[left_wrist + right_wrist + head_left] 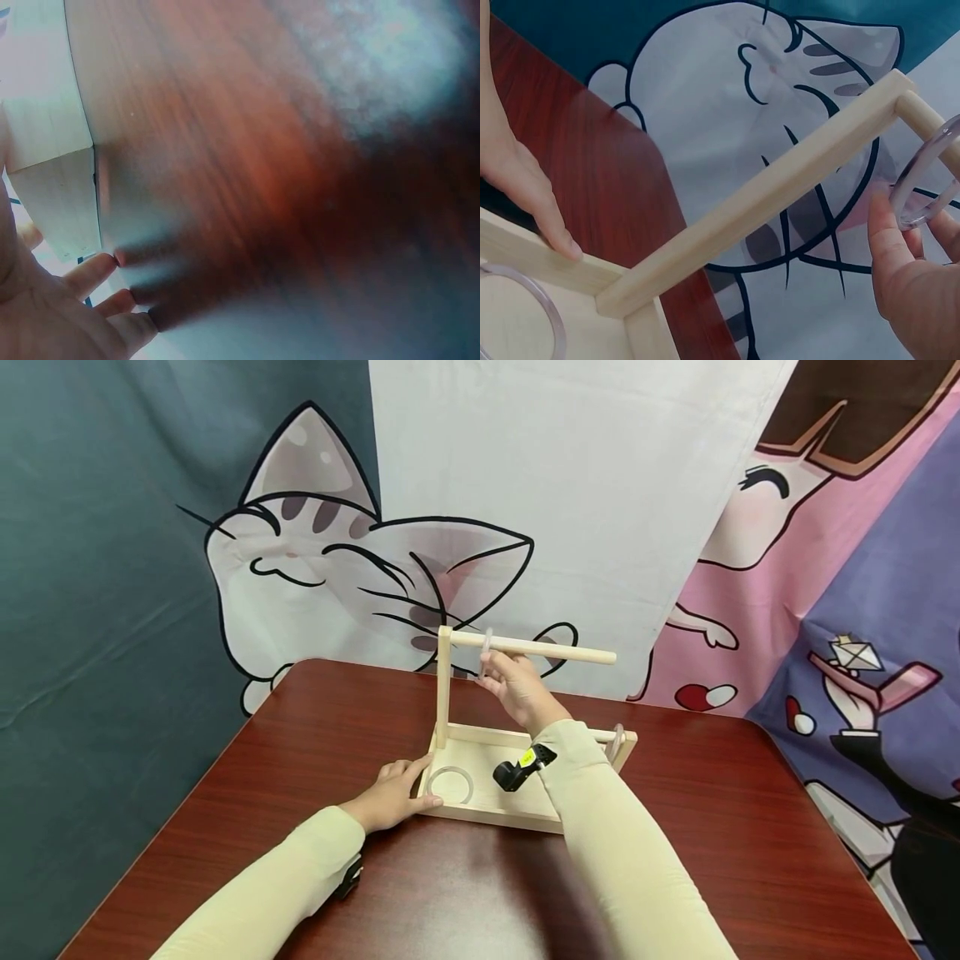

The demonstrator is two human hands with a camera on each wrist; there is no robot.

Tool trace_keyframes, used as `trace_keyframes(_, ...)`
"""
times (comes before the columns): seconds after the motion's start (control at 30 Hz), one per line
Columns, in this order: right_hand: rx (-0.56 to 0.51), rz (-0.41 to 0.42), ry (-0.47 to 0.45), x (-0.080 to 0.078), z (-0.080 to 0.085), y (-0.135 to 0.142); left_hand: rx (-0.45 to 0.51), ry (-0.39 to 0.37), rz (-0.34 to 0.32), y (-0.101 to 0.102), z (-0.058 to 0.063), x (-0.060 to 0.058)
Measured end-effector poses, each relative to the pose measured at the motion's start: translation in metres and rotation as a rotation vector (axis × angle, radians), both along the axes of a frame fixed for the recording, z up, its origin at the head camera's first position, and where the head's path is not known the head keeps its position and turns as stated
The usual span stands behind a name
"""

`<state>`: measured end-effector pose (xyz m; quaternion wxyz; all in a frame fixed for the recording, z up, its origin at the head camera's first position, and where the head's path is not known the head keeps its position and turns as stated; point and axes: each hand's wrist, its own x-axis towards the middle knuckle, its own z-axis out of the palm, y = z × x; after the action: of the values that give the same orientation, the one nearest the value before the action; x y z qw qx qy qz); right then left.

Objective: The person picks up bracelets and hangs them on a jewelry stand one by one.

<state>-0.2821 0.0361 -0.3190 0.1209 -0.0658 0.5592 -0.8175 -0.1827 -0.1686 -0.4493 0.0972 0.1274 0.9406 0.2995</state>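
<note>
My right hand (517, 689) pinches a clear plastic ring (487, 639) between thumb and fingers. In the head view this ring hangs around the upper dowel (562, 652), close to the upright post (444, 689). The right wrist view shows the ring (911, 184) crossing in front of the dowel. My left hand (390, 793) rests against the near left corner of the wooden tray base (487, 816), thumb on the front edge and fingers along the left side. In the left wrist view its fingertips touch the table.
Another clear ring (471, 789) lies flat inside the tray near my left thumb. A third ring (617, 742) hangs at the right end on a lower dowel (600, 736). The stand sits on a dark red wooden table (315, 735), with a cartoon-printed cloth (600, 485) behind.
</note>
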Motion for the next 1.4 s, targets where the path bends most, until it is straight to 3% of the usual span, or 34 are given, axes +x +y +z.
trace_keyframes(1.4, 0.003, 0.047, 0.000, -0.003, -0.001, -0.030, 0.016, 0.023, 0.000, 0.000, -0.002, -0.001)
